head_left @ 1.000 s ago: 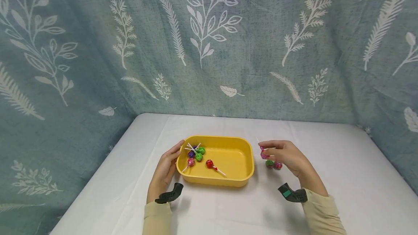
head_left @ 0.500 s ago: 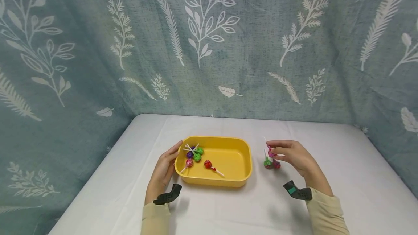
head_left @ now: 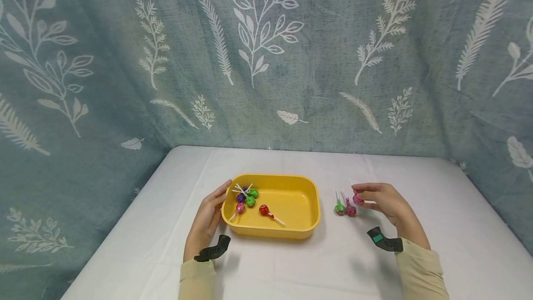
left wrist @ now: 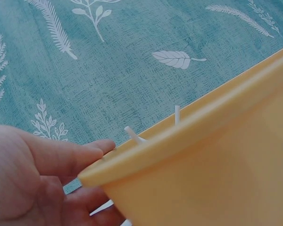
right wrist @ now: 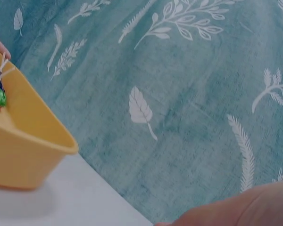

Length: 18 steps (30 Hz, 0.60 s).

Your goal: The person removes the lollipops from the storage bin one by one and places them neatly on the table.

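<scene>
In the head view, my right hand (head_left: 385,203) pinches a pink lollipop (head_left: 357,199) by its wrapped head, stick pointing up and away. Just left of it lie a green lollipop (head_left: 339,208) and a dark pink lollipop (head_left: 351,210), side by side on the table. My left hand (head_left: 207,219) rests along the left end of a yellow tray (head_left: 270,232), fingers fairly straight against its side. The left wrist view has the fingers (left wrist: 61,157) right at the tray's rim. Only an edge of the right hand (right wrist: 240,209) enters the right wrist view; its lollipop is hidden there.
Inside the tray, green lollipops (head_left: 251,201), purple ones (head_left: 240,197) and a pink one (head_left: 240,208) cluster at the left; a red lollipop (head_left: 264,210) lies nearer the middle. A white cloth covers the table (head_left: 287,270). A patterned teal curtain (head_left: 266,105) hangs behind.
My right hand has moved rightward with the pink lollipop, from over the two loose lollipops to beside them, leaving both in plain sight. The left hand stays at the tray.
</scene>
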### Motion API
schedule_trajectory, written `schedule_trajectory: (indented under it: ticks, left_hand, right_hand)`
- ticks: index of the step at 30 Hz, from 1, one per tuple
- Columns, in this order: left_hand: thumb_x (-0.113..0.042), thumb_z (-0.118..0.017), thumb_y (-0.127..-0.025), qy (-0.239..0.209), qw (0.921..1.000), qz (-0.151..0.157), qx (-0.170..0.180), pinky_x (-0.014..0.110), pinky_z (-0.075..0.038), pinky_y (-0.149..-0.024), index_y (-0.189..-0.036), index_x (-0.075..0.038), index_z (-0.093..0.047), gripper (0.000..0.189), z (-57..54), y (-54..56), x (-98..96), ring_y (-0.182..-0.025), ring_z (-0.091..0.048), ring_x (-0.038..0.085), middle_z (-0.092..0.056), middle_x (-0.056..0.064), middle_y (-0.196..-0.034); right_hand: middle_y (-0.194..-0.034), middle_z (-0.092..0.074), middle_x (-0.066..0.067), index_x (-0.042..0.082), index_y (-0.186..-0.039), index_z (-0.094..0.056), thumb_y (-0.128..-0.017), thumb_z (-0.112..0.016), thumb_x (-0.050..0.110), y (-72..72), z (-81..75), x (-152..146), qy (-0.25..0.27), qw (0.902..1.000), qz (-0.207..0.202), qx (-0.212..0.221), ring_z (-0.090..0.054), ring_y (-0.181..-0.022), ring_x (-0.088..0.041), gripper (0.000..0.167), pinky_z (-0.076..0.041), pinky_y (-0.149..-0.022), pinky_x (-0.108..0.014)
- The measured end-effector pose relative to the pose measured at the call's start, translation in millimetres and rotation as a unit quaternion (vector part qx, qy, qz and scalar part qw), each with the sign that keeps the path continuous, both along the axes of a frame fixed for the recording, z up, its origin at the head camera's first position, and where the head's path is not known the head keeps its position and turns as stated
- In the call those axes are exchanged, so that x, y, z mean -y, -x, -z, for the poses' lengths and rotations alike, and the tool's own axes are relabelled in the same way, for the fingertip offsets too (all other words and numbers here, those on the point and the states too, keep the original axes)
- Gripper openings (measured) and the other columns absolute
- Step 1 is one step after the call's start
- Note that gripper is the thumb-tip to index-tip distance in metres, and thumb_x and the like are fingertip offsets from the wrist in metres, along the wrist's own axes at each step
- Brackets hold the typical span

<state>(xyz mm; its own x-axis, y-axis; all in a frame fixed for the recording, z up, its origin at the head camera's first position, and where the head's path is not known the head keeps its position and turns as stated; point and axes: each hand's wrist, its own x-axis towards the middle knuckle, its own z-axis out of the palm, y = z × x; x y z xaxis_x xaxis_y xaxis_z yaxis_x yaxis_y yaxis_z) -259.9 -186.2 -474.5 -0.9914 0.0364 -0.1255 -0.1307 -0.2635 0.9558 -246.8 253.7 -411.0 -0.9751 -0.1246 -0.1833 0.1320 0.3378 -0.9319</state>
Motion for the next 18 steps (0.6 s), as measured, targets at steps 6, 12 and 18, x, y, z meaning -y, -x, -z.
schedule_trajectory:
  ticks: [6, 12, 18]
  left_hand:
    - [-0.009, -0.043, -0.1, 0.0, 1.0, -0.005, 0.003, 0.027, -0.036, -0.105, -0.14, -0.013, -0.053, 0.041, -0.1, 0.1, -0.3, -0.137, -0.036, 0.018, -0.04, 0.001, -0.15]
    - [-0.009, -0.043, -0.1, 0.0, 1.0, -0.008, 0.004, 0.027, -0.036, -0.105, -0.14, -0.013, -0.054, 0.041, 0.1, 1.3, 0.0, -0.137, -0.036, 0.019, -0.041, 0.001, -0.149]
    - [-0.008, -0.043, -0.1, -0.002, 1.0, -0.006, 0.007, 0.027, -0.034, -0.107, -0.14, -0.013, -0.053, 0.042, 0.0, 1.9, -0.2, -0.137, -0.035, 0.018, -0.04, 0.0, -0.149]
  right_hand:
    - [-0.118, -0.06, -0.021, -0.017, -0.129, -0.05, -0.095, -0.054, 0.005, 3.6, 9.7, -6, -0.029, 0.9993, 0.015, 0.015, -0.06, -0.087, -0.011, 0.041, -0.054, -0.084, -0.037]
    - [-0.102, -0.064, -0.012, -0.016, -0.126, -0.053, -0.093, -0.055, 0.004, 7.4, 18.3, -9, -0.059, 0.9971, 0.034, 0.034, -0.058, -0.08, -0.016, 0.039, -0.053, -0.076, -0.033]
    - [-0.1, -0.064, -0.013, -0.017, -0.124, -0.054, -0.092, -0.056, 0.004, 7.4, 20.7, -10, -0.07, 0.9957, 0.043, 0.044, -0.058, -0.079, -0.016, 0.038, -0.054, -0.072, -0.032]
